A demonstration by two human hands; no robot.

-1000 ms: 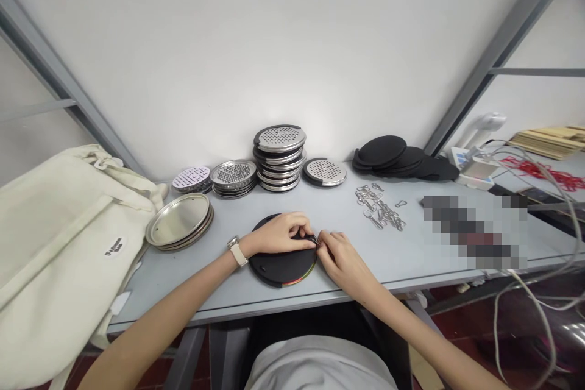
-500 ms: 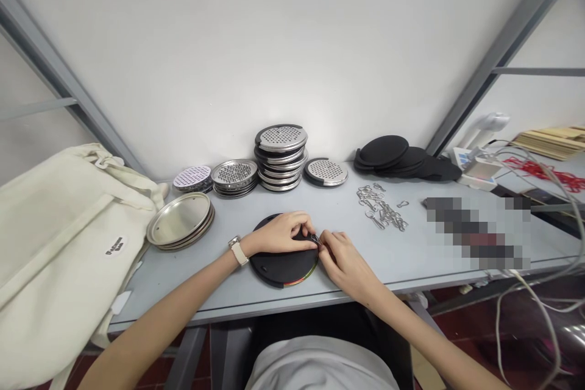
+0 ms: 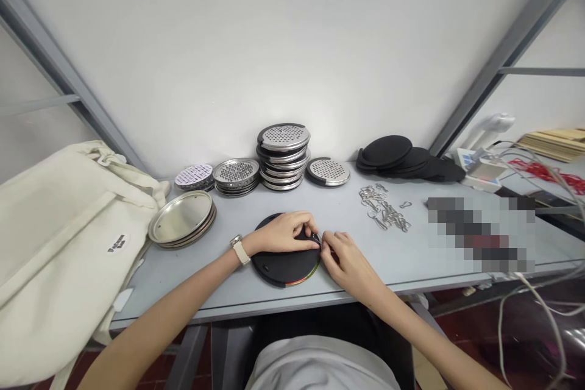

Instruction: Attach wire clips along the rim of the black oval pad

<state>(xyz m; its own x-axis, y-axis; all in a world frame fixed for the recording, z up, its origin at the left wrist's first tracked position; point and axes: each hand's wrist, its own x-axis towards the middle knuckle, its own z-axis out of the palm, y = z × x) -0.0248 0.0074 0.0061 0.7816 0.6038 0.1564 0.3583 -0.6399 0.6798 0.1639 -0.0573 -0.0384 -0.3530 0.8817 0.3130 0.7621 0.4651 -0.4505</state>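
My left hand (image 3: 284,233) lies curled over a black round pad (image 3: 284,270), pinning it to the table, and my fingers wrap toward its far right rim. My right hand (image 3: 348,262) comes in from the right, its fingertips closed on a small metal clip (image 3: 315,238) at that rim; the clip is mostly hidden by my fingers, so I can't make out how it sits. The pad lies flat, round with no long axis, and a multicoloured strip (image 3: 297,281) along its near right edge faces me. The pad sits close to the table's front edge (image 3: 256,308), with open table to its left and right. A watch (image 3: 239,250) sits on my left wrist. To the left, just past that wrist, lies a stack of shallow metal trays (image 3: 181,219), beside a cream canvas bag (image 3: 68,250). Ahead, nothing stands directly between my hands and the stacked round metal graters (image 3: 283,156) near the wall. To the right lie a loose pile of metal clips (image 3: 384,212) and, farther back, overlapping black pads (image 3: 402,158). Beyond the clips, part of the table is blurred out (image 3: 479,234).
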